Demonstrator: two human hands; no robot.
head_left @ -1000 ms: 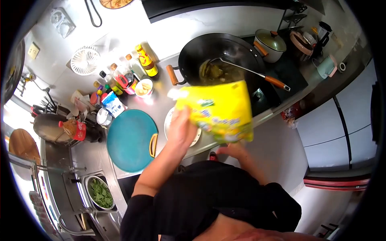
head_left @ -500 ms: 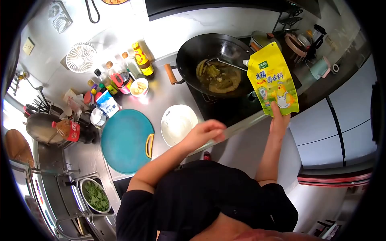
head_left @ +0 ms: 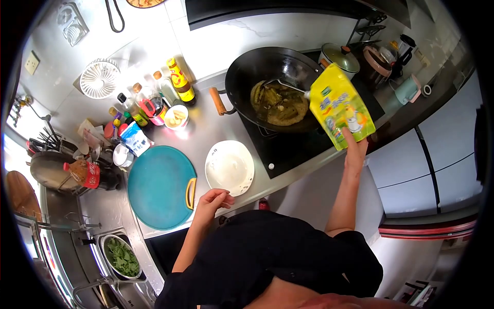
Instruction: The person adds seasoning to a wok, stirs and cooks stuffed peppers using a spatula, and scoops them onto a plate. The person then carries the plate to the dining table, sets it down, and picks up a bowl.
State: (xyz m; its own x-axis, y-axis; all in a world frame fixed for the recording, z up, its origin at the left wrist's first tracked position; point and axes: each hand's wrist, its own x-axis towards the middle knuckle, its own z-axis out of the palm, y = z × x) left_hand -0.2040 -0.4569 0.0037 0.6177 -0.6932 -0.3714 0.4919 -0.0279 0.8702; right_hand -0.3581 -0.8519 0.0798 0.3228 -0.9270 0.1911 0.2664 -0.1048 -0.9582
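The yellow pouch [head_left: 340, 105] tilts, spout [head_left: 307, 95] toward the wok [head_left: 247, 69], clasped in the outstretched right grip [head_left: 355, 149]; the left grip [head_left: 212, 202] curls, its hold unclear.

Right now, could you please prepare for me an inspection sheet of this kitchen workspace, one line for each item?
Surface: metal counter; teal board and white bowl lie on it.
Job's things: yellow pouch, tilted toward the wok; food and a utensil are in the wok.
Clutter: bottles and a small bowl stand toward the counter's back.
Grips: right grip holds the pouch's lower end; left grip is beside the white bowl's rim, contact unclear.
Cables: dark loop hangs at upper left; cannot tell if cable.
Surroundings: black stove beneath the wok; lidded pot behind the pouch; leafy greens at lower left.
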